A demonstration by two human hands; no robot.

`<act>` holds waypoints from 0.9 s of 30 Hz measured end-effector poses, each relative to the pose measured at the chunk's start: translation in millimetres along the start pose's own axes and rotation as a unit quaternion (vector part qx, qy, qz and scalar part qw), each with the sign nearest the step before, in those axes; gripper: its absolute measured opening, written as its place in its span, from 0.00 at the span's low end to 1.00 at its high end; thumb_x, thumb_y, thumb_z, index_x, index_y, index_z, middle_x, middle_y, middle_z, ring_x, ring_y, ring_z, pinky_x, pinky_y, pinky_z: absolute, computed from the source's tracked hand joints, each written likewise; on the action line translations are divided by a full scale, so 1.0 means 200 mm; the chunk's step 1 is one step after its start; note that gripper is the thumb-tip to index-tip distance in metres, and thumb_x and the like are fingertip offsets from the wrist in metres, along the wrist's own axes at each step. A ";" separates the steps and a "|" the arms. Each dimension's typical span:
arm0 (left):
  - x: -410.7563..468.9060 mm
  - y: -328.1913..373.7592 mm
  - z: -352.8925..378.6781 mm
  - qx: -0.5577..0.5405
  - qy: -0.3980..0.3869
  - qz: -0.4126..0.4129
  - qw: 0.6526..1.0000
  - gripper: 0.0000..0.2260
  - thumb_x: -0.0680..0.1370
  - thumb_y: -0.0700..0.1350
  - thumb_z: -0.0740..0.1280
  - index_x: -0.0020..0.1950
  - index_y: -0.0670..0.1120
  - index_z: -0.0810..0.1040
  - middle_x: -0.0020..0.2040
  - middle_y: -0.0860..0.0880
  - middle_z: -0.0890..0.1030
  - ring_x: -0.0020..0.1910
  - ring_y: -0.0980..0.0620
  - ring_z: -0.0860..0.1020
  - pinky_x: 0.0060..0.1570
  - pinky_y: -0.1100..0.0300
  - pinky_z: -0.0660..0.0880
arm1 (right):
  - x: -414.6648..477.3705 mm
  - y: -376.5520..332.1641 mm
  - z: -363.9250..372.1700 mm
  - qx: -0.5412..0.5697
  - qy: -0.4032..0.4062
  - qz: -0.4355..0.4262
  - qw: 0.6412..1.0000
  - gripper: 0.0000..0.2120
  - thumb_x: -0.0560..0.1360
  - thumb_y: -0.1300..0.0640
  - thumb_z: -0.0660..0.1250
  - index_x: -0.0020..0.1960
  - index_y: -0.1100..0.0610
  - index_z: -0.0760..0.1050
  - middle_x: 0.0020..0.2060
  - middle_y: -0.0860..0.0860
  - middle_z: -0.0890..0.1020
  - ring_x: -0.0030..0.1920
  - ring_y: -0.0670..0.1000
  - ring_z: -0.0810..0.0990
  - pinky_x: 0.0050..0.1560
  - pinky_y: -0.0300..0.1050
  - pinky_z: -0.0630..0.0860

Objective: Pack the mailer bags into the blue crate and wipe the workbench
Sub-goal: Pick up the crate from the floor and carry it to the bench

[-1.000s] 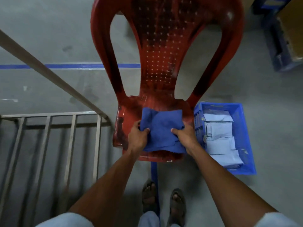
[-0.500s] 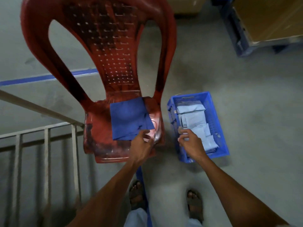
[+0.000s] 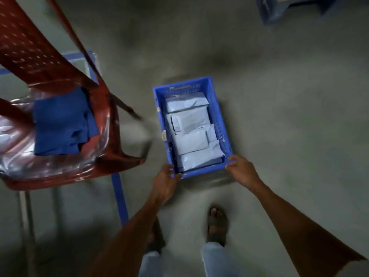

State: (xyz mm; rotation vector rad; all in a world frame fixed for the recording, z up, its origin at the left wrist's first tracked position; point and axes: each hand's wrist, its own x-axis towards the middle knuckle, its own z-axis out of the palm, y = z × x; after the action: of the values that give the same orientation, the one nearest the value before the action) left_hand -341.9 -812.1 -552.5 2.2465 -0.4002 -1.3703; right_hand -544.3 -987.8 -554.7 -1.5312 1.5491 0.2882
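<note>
A blue crate [image 3: 221,118] stands on the grey floor, filled with several pale grey mailer bags [image 3: 189,140] lying flat in a row. My left hand [image 3: 165,178] curls around the crate's near left corner. My right hand [image 3: 241,170] grips the near right corner, fingers on the rim. A folded blue cloth [image 3: 60,126] lies on the seat of a red plastic chair [image 3: 40,62] to the left, away from both hands. The frame is blurred by motion.
The chair's front edge sits close to the crate's left side. A blue tape line [image 3: 119,196] runs along the floor under the chair. A metal railing [image 3: 26,216] is at lower left. A blue pallet [image 3: 279,11] sits far right. My sandalled foot [image 3: 216,224] stands behind the crate.
Both hands let go of the blue cloth, left on the chair seat, and moved right to the crate's near corners. The view swung right toward the crate.
</note>
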 end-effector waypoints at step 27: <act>0.83 -0.18 0.16 -0.242 0.104 0.100 0.960 0.39 0.68 0.26 0.61 0.69 0.62 0.74 0.60 0.57 0.82 0.58 0.50 0.80 0.51 0.49 0.83 | 0.99 0.27 0.04 0.211 -0.015 -0.138 0.968 0.40 0.67 0.77 0.63 0.72 0.48 0.71 0.62 0.52 0.82 0.55 0.54 0.82 0.56 0.54 0.79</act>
State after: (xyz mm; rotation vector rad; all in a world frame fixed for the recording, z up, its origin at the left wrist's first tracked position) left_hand -294.8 -869.1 -708.5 1.8607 -0.1858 -0.9869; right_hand -551.2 -1104.6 -724.4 -1.3684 1.2527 -0.1697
